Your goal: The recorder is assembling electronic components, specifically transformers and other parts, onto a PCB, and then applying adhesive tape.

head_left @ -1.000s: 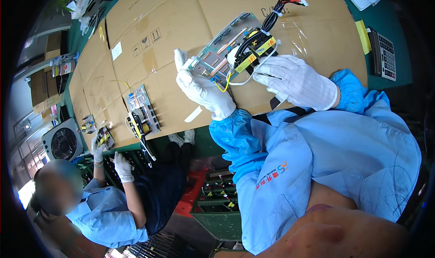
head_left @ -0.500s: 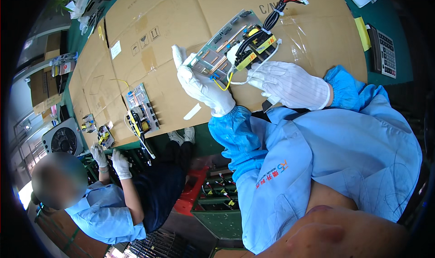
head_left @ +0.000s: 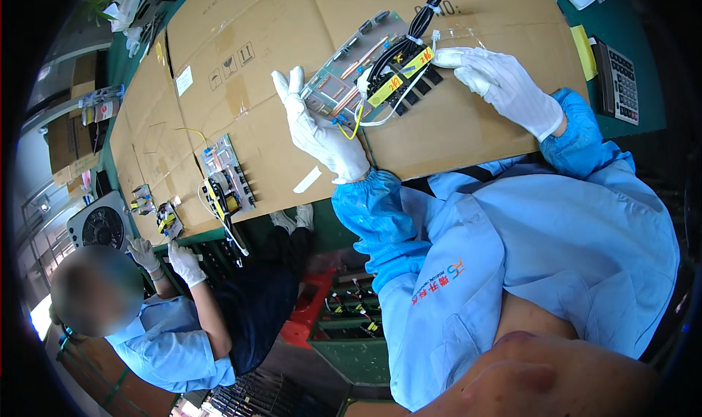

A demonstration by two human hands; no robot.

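Observation:
A circuit board [head_left: 344, 73] with copper strips, black parts and yellow labels lies tilted on the cardboard before me. My left hand [head_left: 322, 139], in a white glove, holds its near left edge, two fingers sticking up apart beside the corner; its other fingers are partly hidden. My right hand [head_left: 508, 88], also gloved, is at the board's right side, fingers stretched out, with tips close to a thin white wire's small connector [head_left: 436, 35]. Whether they touch it I cannot tell. A black cable bundle [head_left: 420, 22] with a white plug reaches past the far edge. A yellow wire [head_left: 356, 128] loops near my left hand.
The cardboard [head_left: 278, 124] covers a green table. A calculator [head_left: 621, 84] and yellow notes [head_left: 584, 51] lie at right. Another board [head_left: 228, 172] and smaller assemblies [head_left: 170, 219] sit left, near a co-worker's gloved hands [head_left: 186, 263]. A fan [head_left: 102, 223] stands beyond.
My right hand has moved right and away from me, up beside the board's far right part. The white wire's connector has moved farther up. My left hand and the board have shifted slightly left.

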